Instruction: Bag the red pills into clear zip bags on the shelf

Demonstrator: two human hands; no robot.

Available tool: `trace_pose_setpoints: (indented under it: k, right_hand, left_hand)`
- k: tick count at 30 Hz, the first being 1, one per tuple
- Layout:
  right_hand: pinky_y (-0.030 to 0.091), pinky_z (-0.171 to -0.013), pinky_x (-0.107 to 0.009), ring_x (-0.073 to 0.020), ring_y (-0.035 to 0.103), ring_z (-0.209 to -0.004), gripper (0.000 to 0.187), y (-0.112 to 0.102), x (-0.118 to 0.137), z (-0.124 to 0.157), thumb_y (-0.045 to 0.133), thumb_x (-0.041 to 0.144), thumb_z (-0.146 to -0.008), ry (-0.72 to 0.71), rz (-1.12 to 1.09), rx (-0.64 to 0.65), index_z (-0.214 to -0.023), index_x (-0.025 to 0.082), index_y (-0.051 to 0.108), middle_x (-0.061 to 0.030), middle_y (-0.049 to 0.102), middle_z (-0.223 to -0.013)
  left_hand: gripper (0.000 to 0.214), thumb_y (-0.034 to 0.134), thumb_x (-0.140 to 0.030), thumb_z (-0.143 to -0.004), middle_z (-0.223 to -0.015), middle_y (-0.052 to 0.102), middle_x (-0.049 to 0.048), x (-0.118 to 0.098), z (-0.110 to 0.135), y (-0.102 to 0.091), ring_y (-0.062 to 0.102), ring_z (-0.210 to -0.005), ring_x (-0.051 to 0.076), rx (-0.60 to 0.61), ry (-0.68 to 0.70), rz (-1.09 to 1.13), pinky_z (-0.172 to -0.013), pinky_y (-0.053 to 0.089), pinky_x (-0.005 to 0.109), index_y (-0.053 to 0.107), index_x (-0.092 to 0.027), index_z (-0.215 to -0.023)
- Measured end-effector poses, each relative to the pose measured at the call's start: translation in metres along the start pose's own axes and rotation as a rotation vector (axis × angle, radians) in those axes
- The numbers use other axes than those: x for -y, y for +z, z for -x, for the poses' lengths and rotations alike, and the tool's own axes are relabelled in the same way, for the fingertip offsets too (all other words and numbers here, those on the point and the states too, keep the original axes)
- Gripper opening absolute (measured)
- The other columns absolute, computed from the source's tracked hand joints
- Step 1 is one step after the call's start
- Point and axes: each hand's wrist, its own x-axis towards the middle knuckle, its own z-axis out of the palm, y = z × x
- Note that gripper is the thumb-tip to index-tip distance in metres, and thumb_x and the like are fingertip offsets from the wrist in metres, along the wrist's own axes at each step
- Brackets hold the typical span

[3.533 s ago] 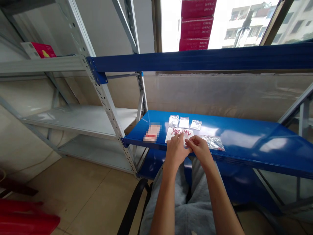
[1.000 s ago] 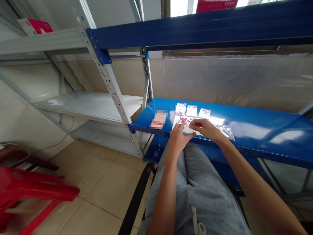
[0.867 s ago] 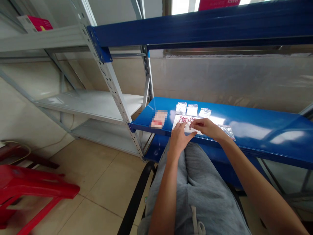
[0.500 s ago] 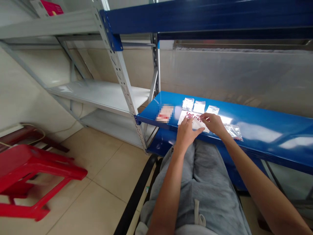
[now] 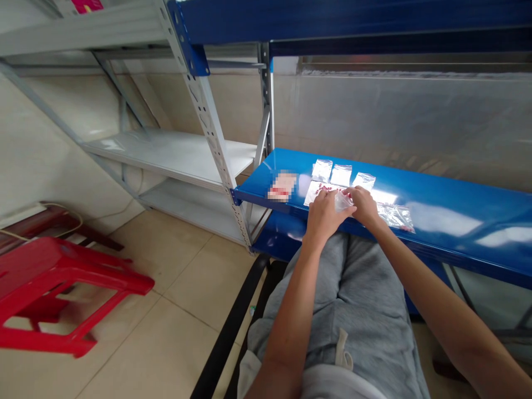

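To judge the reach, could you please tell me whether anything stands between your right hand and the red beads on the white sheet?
Yes: a small clear plastic bag, held in both hands, lies between the right hand and the red beads on the white sheet.

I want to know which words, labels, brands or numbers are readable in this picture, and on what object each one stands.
Nothing can be read with certainty in this view.
Pink box on the grey steel shelf: only a cut-off part shows, no readable print.
Pixelated card on the blue steel shelf: blurred, unreadable.
Small clear plastic bags: no print visible.
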Motion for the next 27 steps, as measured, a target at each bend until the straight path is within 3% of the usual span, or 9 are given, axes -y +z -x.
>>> trace_pose_setpoints:
  k: [12,16,20,24,27]
  right_hand:
    - [0.038,-0.068,-0.032,-0.0262,0.059,-0.087,0.024,0.008,-0.003,-0.001,0.054,0.018,-0.088,-0.061,0.001,-0.039,-0.105,0.014,0.070,-0.0151,0.067,-0.099]
    - [0.040,-0.072,-0.032,-0.0248,0.061,-0.084,0.024,0.005,-0.005,-0.009,0.052,0.022,-0.091,-0.021,-0.134,-0.115,-0.099,0.012,0.072,-0.0149,0.071,-0.095]
    - [0.040,-0.066,-0.031,-0.0198,0.058,-0.068,0.023,-0.005,-0.010,-0.011,0.058,0.033,-0.089,0.044,-0.344,-0.187,-0.087,0.015,0.072,-0.0075,0.069,-0.074]
    - [0.038,-0.059,-0.029,-0.0175,0.054,-0.062,0.035,-0.016,-0.009,-0.001,0.059,0.048,-0.089,-0.031,-0.551,-0.113,-0.083,0.016,0.072,-0.0048,0.067,-0.069]
    - [0.041,-0.063,-0.029,-0.0177,0.057,-0.067,0.035,-0.023,-0.002,0.007,0.059,0.047,-0.089,-0.143,-0.573,-0.033,-0.082,0.017,0.074,-0.0052,0.071,-0.074]
  left_hand:
    - [0.048,0.076,-0.046,-0.085,-0.122,0.066,0.0136,0.000,0.000,0.001,0.062,-0.118,0.029,0.008,0.009,-0.013,-0.101,0.051,0.040,0.064,-0.018,-0.122]
    - [0.047,0.077,-0.044,-0.085,-0.118,0.067,0.0115,0.006,0.000,0.002,0.063,-0.114,0.027,0.010,-0.003,-0.017,-0.100,0.051,0.039,0.064,-0.019,-0.122]
    - [0.049,0.077,-0.044,-0.084,-0.116,0.067,0.0114,0.016,0.000,0.010,0.064,-0.112,0.027,0.002,-0.028,0.007,-0.097,0.052,0.038,0.063,-0.018,-0.124]
    - [0.053,0.078,-0.041,-0.084,-0.116,0.067,0.0121,0.024,0.001,0.020,0.065,-0.109,0.026,-0.010,-0.052,0.051,-0.093,0.054,0.037,0.062,-0.017,-0.128]
    - [0.055,0.078,-0.041,-0.084,-0.117,0.067,0.0129,0.027,0.002,0.026,0.065,-0.108,0.026,-0.026,-0.049,0.073,-0.093,0.054,0.037,0.061,-0.015,-0.130]
